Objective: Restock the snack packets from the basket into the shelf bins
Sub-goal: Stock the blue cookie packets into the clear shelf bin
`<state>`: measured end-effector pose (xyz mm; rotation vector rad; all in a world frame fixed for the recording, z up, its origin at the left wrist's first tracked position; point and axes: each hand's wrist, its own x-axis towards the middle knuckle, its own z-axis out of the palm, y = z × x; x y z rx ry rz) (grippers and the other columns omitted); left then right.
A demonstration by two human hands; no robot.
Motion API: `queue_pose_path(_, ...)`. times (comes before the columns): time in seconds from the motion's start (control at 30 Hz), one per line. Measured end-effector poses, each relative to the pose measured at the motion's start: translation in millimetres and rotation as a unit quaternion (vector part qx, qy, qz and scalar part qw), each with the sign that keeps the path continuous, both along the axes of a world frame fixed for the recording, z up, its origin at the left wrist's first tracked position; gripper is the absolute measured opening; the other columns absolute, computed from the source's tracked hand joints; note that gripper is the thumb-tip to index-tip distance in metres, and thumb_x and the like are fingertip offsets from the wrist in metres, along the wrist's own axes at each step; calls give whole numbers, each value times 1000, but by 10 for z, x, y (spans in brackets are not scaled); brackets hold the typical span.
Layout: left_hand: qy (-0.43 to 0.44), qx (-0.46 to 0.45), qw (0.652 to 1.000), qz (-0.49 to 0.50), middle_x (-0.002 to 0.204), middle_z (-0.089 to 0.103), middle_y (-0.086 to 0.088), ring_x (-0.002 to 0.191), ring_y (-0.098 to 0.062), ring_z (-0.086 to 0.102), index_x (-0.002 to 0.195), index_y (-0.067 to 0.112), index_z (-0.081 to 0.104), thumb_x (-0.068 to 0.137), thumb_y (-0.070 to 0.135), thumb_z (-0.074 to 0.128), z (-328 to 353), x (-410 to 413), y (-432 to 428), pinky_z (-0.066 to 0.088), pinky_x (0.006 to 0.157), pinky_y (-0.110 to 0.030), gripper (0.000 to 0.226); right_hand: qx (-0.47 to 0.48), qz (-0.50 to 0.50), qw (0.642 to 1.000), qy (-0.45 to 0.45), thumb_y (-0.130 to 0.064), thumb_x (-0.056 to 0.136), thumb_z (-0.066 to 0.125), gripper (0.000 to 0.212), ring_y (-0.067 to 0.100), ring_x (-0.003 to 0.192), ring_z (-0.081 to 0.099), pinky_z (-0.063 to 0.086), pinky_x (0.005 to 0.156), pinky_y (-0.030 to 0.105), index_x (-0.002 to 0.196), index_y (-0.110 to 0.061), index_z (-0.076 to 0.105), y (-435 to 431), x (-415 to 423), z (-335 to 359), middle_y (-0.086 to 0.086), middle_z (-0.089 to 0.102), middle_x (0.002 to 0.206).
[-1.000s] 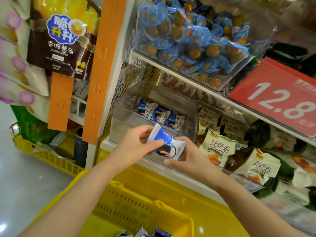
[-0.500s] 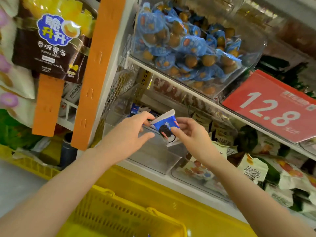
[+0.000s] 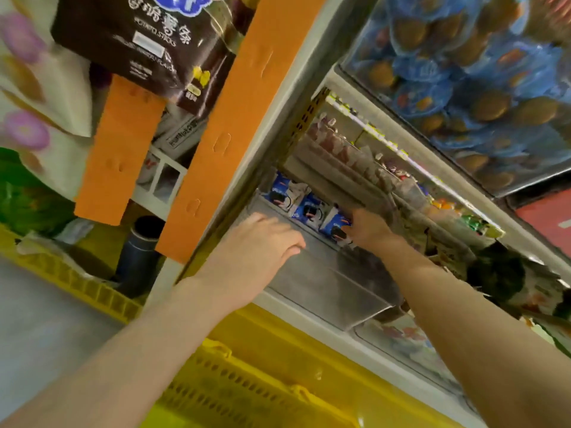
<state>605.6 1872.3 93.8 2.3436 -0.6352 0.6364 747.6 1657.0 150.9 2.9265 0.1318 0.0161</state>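
Head view: your right hand (image 3: 369, 227) reaches deep into the clear shelf bin (image 3: 324, 291). Its fingers are curled narrow around the right edge of a blue-and-white snack packet (image 3: 335, 226), holding it. The frame is blurred, so how firm the grip is stays unclear. That packet stands at the far end of the bin, rightmost in a row. Two more packets (image 3: 296, 200) stand touching it on its left. Your left hand (image 3: 259, 245) is loosely open with fingers relaxed and slightly bent, holding nothing. It sits at the bin's near-left rim; can't tell if it touches. The yellow basket (image 3: 247, 393) is near you, below both forearms. An orange strip (image 3: 238, 118) runs up the shelf post left of the bin. An upper bin of blue-wrapped snacks (image 3: 479, 88) sits above right. A brown potato-stick bag (image 3: 136, 44) hangs far left.
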Motion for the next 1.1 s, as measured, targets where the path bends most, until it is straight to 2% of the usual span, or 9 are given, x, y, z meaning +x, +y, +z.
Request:
queue_pose_path(0.47, -8, -56, 998, -18, 106, 64, 12, 98, -2, 50, 109, 25, 63, 96, 28, 46, -25, 90, 54, 17, 80, -14, 22, -106, 1, 993, -58, -22, 93, 55, 30, 29, 107, 55, 45, 95, 36, 117, -5, 55, 47, 130, -228, 16, 57, 118)
queue_pose_path(0.6, -10, -28, 1000, -6, 102, 64, 10, 97, -6, 51, 104, 23, 63, 97, 27, 44, -13, 53, 55, 19, 79, -18, 21, -9, 9, 999, -47, -27, 95, 52, 34, 32, 105, 56, 47, 87, 39, 119, -3, 52, 224, -90, -177, 18, 58, 116)
queue_pose_path(0.7, -9, 9, 1000, 10, 103, 64, 7, 97, -11, 51, 104, 20, 61, 98, 26, 40, -22, 37, 48, 23, 87, -23, 23, 111, 60, 990, -68, -34, 97, 45, 36, 28, 101, 58, 50, 87, 42, 124, -12, 52, 352, -458, -159, 12, 59, 117)
queue_pose_path(0.77, -7, 38, 999, 31, 105, 63, 5, 101, -14, 51, 106, 20, 60, 99, 27, 38, -24, 16, 28, 25, 92, -28, 24, 177, 95, 975, -93, -38, 98, 40, 33, 20, 96, 60, 50, 81, 36, 122, -20, 54, 359, -785, -134, 4, 61, 116)
queue_pose_path(0.87, -4, 79, 994, 77, 110, 61, 2, 106, -17, 48, 111, 19, 57, 100, 28, 35, -20, -22, -22, 25, 97, -31, 27, 222, 133, 964, -65, -39, 98, 37, 33, 8, 92, 56, 44, 77, 26, 122, -25, 54, 277, -1265, -143, -3, 62, 113)
queue_pose_path(0.93, 8, 102, 989, 104, 117, 59, 0, 112, -19, 47, 117, 18, 55, 99, 29, 35, -13, -63, -68, 24, 103, -34, 29, 207, 161, 964, -48, -37, 98, 38, 37, 12, 111, 54, 43, 92, 28, 130, -24, 48, 173, -1528, -222, -2, 57, 125)
queue_pose_path(1.0, 29, 129, 983, 127, 127, 52, -2, 123, -21, 41, 128, 18, 48, 98, 30, 38, -3, -127, -120, 18, 111, -35, 33, 168, 196, 964, -60, -35, 97, 41, 47, 13, 132, 37, 24, 110, 25, 142, -22, 34, 44, -1747, -338, -2, 42, 142)
queue_pose_path(1.07, 38, 131, 981, 137, 138, 44, -5, 135, -23, 30, 136, 17, 40, 96, 26, 44, -17, -202, -177, 6, 116, -33, 41, 169, 229, 955, -87, -30, 97, 44, 54, 8, 139, 21, 4, 113, 14, 146, -19, 25, -76, -1947, -432, -1, 29, 150)
queue_pose_path(1.1, 39, 114, 983, 139, 141, 40, -5, 138, -23, 25, 138, 16, 37, 95, 22, 47, -30, -248, -212, 5, 115, -32, 45, 182, 238, 949, -98, -26, 97, 46, 53, 6, 138, 20, 3, 112, 12, 145, -16, 27, -129, -2041, -477, 1, 30, 150)
